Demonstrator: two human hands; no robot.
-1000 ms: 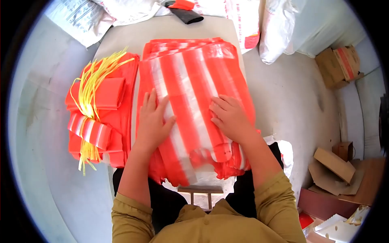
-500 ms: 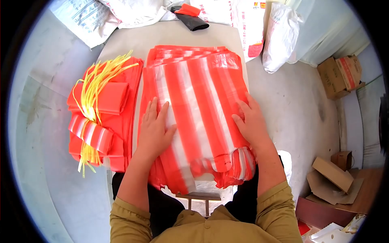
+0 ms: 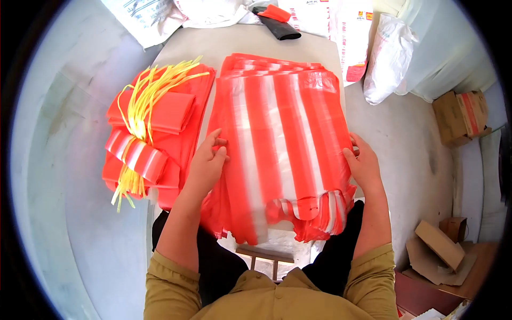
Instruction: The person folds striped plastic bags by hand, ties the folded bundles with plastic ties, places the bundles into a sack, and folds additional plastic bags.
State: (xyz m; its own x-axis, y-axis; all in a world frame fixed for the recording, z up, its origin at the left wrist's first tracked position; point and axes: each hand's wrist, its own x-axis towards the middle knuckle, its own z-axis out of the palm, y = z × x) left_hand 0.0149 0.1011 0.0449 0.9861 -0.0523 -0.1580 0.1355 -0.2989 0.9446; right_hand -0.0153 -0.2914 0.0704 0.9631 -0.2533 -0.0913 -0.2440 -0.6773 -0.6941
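Observation:
A thick stack of red-and-white striped plastic bags [image 3: 282,138] lies in front of me, its lower end ragged and bunched at the right corner. My left hand [image 3: 211,160] is at the stack's left edge, fingers slightly curled and thumb apart. At the right edge is my right hand [image 3: 364,162], fingers bent and thumb apart from them, touching the side of the bags. To the left is a pile of folded red plastic bags [image 3: 184,144]. On it rest a bundle of yellow ties [image 3: 141,106] and a rolled striped bag [image 3: 136,157].
The bags lie on a beige table [image 3: 202,45]. Behind it stand white printed sacks [image 3: 354,42], with a black roll [image 3: 281,29] in front. Cardboard boxes [image 3: 461,117] are at the right, and an open carton [image 3: 440,250] sits lower right. A stool [image 3: 264,255] shows below.
My hands have moved from lying on the top bag outward to the stack's two side edges, and their fingers are more bent. The whole view has shifted, moving the scene rightward.

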